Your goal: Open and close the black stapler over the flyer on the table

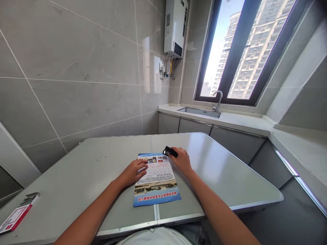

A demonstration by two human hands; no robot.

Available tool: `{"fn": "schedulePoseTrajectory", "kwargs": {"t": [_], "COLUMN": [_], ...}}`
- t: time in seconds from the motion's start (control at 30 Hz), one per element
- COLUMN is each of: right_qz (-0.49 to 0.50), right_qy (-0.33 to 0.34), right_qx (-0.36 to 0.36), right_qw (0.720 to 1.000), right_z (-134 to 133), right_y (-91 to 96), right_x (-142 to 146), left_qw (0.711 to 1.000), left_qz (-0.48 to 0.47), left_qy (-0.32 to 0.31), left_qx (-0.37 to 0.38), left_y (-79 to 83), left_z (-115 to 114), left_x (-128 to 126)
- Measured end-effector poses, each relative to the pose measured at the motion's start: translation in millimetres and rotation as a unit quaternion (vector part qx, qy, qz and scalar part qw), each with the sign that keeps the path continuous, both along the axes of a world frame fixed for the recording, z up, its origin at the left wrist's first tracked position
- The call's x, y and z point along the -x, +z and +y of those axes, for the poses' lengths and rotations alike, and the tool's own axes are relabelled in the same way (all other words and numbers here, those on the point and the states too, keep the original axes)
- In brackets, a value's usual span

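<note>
A printed flyer (156,180) with blue bands and small photos lies flat in the middle of the grey folding table (89,170). My left hand (134,170) rests on the flyer's left edge, fingers stretched flat on the paper. My right hand (181,159) is curled around a small black device (170,151) at the flyer's top right corner; the device's tip touches or hovers just over the paper.
A red and white card with dark clips (17,214) lies at the table's near left corner. Behind the table runs a white counter with a sink (200,111) and tap (218,99) under a window. A water heater (175,27) hangs on the tiled wall.
</note>
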State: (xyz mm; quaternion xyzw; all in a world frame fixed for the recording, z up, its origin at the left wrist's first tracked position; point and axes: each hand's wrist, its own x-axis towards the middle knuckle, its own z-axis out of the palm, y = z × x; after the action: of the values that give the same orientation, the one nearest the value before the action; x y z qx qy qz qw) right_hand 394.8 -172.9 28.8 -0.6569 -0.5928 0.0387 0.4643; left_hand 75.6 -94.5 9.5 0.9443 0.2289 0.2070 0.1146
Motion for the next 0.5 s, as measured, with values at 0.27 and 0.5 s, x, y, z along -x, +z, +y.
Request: {"fn": "schedulePoseTrajectory", "kwargs": {"t": [0.27, 0.5], "right_qz": [-0.038, -0.097], "right_qy": [-0.069, 0.002], "right_qx": [0.105, 0.145], "right_qw": [0.991, 0.985], "right_z": [-2.4, -2.2], "right_y": [-3.2, -1.8], "right_x": [-34.5, -32.4], "left_qw": [0.999, 0.999], "left_qz": [0.051, 0.036], "left_qy": [0.006, 0.004], "left_qx": [0.011, 0.008], "left_y": [-8.1, -9.5], "left_z": [2.6, 3.9], "left_x": [2.0, 1.1]}}
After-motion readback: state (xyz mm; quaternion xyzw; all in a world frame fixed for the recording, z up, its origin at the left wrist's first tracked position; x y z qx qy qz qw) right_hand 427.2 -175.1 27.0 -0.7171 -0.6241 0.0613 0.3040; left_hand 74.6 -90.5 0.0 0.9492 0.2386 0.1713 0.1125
